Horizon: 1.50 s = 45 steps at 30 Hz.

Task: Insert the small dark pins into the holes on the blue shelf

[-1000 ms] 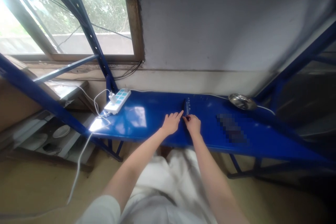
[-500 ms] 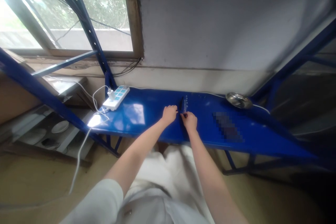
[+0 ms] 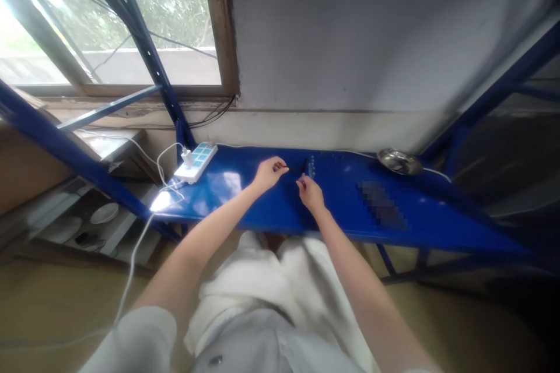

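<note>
Over the blue table, my left hand has thumb and forefinger pinched together. A small dark speck shows at those fingertips, too small to name. My right hand is also closed in a pinch, a short gap to the right of the left one. What it holds, if anything, is hidden by the fingers. Just beyond the right fingertips lies a clear plastic strip with a row of round bumps. Along its left side is a narrow black object, partly in shadow.
A white power strip with a plug and cable sits at the table's left end. Toward the back right rests a shiny metal bowl-like object with a white cord. A blurred-out dark object lies right of my hands. Blue frame posts rise at both ends.
My left hand has moved up and to the left, away from the right hand, its pinch now visible. The right hand has shifted slightly upward. The plastic strip stays about where it was.
</note>
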Each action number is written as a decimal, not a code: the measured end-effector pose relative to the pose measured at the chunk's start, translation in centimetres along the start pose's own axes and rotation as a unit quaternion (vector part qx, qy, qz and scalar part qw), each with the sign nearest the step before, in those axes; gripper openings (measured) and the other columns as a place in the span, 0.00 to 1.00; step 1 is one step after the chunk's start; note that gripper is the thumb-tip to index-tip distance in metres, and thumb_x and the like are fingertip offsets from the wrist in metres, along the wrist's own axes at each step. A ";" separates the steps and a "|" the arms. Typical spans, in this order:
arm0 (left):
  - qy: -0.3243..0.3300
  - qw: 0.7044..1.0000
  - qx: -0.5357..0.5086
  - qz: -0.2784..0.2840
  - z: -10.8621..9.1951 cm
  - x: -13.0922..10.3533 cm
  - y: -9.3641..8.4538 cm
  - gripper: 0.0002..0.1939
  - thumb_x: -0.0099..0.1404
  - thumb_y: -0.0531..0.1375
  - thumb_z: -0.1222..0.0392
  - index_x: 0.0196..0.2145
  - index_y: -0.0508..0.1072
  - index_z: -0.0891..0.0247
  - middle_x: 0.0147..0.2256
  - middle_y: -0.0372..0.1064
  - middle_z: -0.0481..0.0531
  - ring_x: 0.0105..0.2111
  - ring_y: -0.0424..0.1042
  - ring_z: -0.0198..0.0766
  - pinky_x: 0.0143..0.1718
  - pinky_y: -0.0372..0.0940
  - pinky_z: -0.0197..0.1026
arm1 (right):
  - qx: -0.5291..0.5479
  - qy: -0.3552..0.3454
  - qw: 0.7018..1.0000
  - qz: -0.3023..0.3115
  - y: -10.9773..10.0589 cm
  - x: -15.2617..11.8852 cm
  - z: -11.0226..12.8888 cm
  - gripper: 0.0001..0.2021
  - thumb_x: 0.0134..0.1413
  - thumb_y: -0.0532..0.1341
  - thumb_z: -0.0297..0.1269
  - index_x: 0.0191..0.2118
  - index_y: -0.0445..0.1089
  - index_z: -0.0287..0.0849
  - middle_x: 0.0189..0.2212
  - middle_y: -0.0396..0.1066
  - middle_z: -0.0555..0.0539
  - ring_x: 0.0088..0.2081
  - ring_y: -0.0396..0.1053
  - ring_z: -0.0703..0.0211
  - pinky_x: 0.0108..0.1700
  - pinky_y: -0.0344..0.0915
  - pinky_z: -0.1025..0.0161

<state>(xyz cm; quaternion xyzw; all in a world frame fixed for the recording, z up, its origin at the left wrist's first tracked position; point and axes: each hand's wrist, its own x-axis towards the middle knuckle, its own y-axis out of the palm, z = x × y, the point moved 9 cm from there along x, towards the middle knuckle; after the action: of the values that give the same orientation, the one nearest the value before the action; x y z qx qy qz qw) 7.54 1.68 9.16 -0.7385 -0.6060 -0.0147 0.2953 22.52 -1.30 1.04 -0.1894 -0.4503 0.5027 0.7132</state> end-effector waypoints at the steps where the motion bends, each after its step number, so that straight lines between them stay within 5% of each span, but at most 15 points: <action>1: 0.004 1.000 -0.003 0.002 -0.4 -0.1 -0.3 0.03 0.52 0.60 0.64 0.27 0.70 0.64 0.27 0.69 0.49 0.28 0.66 0.33 0.34 0.61 0.37 | 0.013 -0.013 1.000 0.012 0.0 0.2 1.0 0.12 0.58 0.48 0.36 0.34 0.67 0.40 0.29 0.70 0.45 0.28 0.65 0.60 0.30 0.57 0.66; 8: 0.011 0.999 0.028 -0.010 -1.2 -0.5 -2.0 0.03 0.54 0.59 0.64 0.29 0.71 0.64 0.28 0.70 0.49 0.29 0.66 0.33 0.35 0.61 0.36 | 0.004 -0.058 0.997 0.060 -0.7 1.2 5.2 0.10 0.59 0.49 0.35 0.34 0.66 0.41 0.28 0.70 0.47 0.26 0.65 0.60 0.28 0.55 0.66; 25: 0.012 0.990 0.125 0.057 0.0 0.2 -1.3 0.06 0.53 0.61 0.62 0.31 0.73 0.65 0.28 0.71 0.50 0.29 0.67 0.33 0.33 0.63 0.36 | -0.238 -0.119 0.950 0.166 -0.2 1.9 6.5 0.09 0.60 0.48 0.30 0.37 0.64 0.35 0.31 0.72 0.40 0.33 0.70 0.54 0.35 0.53 0.62; 31: -0.009 0.985 0.139 0.099 1.6 0.3 0.0 0.07 0.52 0.62 0.63 0.31 0.74 0.65 0.27 0.71 0.50 0.27 0.68 0.33 0.33 0.64 0.36 | -0.232 -0.138 0.950 0.156 -0.3 2.5 7.5 0.08 0.59 0.50 0.31 0.35 0.66 0.36 0.30 0.73 0.39 0.32 0.70 0.54 0.35 0.53 0.62; 39: -0.038 0.997 0.048 0.038 3.2 -0.7 0.0 0.15 0.54 0.61 0.62 0.40 0.72 0.67 0.33 0.72 0.53 0.28 0.67 0.31 0.33 0.64 0.35 | -0.114 -0.080 0.985 0.101 -0.2 2.1 6.6 0.08 0.57 0.52 0.35 0.31 0.65 0.40 0.28 0.73 0.46 0.27 0.68 0.58 0.29 0.53 0.65; 45: -0.039 0.998 0.040 0.037 4.2 -1.7 0.8 0.09 0.54 0.60 0.60 0.32 0.74 0.67 0.29 0.72 0.51 0.27 0.67 0.32 0.31 0.63 0.35 | -0.097 -0.075 0.988 0.090 0.5 1.6 7.1 0.07 0.53 0.52 0.31 0.27 0.64 0.41 0.24 0.70 0.48 0.26 0.67 0.60 0.29 0.52 0.65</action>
<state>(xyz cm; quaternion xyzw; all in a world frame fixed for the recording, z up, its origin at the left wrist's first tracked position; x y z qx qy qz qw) 6.42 2.01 4.76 -0.7478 -0.5898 0.0494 0.3008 16.44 -1.01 5.10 -0.2593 -0.5299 0.5317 0.6077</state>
